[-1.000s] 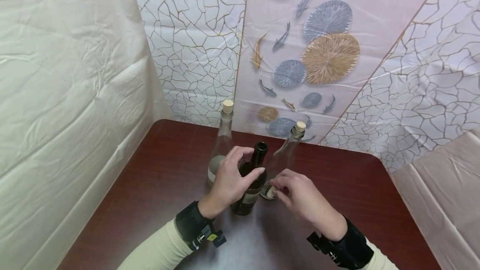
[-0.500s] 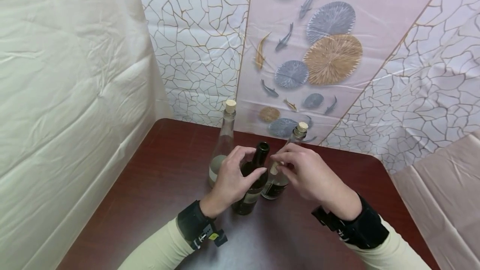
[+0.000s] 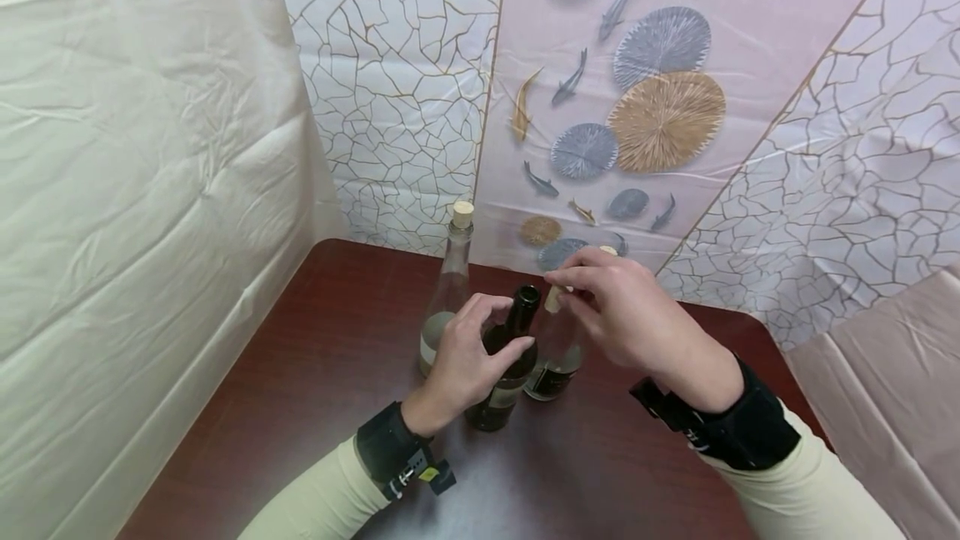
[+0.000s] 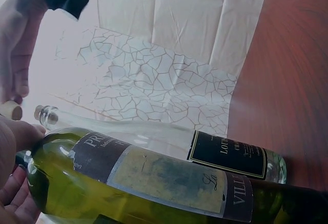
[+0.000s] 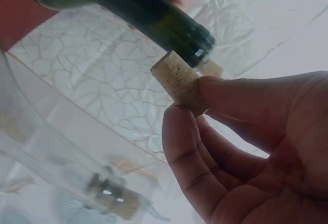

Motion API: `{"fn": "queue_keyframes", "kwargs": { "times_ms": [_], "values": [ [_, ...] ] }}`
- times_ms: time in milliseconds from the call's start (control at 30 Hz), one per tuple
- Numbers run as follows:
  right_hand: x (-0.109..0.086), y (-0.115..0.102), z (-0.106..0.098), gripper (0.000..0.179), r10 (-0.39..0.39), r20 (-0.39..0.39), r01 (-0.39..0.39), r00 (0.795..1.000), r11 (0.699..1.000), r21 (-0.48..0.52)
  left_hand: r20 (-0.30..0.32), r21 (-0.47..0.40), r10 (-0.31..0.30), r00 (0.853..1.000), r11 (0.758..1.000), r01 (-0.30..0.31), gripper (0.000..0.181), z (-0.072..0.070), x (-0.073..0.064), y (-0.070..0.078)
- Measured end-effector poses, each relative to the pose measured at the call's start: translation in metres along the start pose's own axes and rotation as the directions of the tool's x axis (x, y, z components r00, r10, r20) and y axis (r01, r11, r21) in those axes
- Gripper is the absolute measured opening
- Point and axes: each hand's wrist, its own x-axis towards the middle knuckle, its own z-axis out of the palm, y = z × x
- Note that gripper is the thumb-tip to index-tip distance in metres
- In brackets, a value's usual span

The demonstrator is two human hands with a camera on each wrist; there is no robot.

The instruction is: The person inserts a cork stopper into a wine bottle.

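My left hand [image 3: 467, 361] grips a dark green wine bottle [image 3: 497, 407] round its shoulder. The bottle stands upright on the table, its mouth uncorked. A pale, printed label [image 4: 169, 175] shows on it in the left wrist view. Just right of the bottle's neck, my right hand [image 3: 633, 315] pinches a cork [image 5: 178, 80] between thumb and fingertips. In the right wrist view the cork is beside the green mouth, and I cannot tell if they touch. Behind the right hand stands a clear bottle [image 3: 551, 377] with a black label and a cork in its mouth.
Another clear bottle [image 3: 442, 302], topped by a cork [image 3: 462, 213], stands behind my left hand. All the bottles are close together on a dark red wooden table [image 3: 360, 307]. Patterned cloth [image 3: 390, 90] hangs behind the table, with plain cloth [image 3: 150, 190] at the left.
My right hand has risen with the cork from low beside the green bottle to about the height of its mouth. The left hand stays round the bottle.
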Motion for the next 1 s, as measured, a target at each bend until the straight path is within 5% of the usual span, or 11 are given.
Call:
{"fn": "queue_keyframes", "kwargs": {
  "times_ms": [400, 1000],
  "values": [
    [0.013, -0.009, -0.015, 0.023, -0.035, -0.018, 0.035, 0.999, 0.999, -0.015, -0.009, -0.001, 0.029, 1.0, 1.0, -0.029, 0.041, 0.001, 0.0, -0.002],
    [0.023, -0.017, -0.004, 0.025, -0.078, -0.014, 0.078, 0.997, 0.997, 0.01, -0.02, 0.007, 0.035, 0.999, 0.999, -0.035, 0.041, 0.001, 0.001, -0.002]
  ]
}}
